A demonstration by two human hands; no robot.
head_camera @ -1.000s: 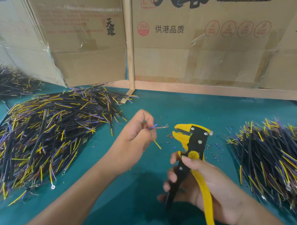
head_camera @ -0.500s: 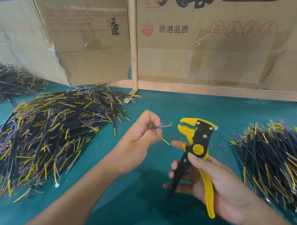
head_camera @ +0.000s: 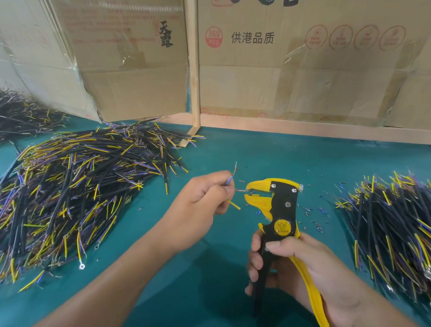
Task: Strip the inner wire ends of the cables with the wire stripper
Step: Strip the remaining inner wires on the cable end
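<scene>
Wire [head_camera: 240,190] seemingly in stripper [head_camera: 279,210] mouth — handles gripped

Cardboard boxes [head_camera: 300,68] behind green table [head_camera: 271,151]; wooden post [head_camera: 193,63] between boxes.

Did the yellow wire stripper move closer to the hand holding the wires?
Yes. The wire stripper has shifted left toward the left hand; its beak, earlier apart from the wire ends, now meets a thin wire. Camera moved too.

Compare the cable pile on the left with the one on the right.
The left cable pile is a loose sprawl with cables lying at many angles; the right cable pile lies more parallel and runs out of frame. The left one reaches the cardboard boxes; the right does not. Both hold black cables with yellow and blue inner wires.
</scene>
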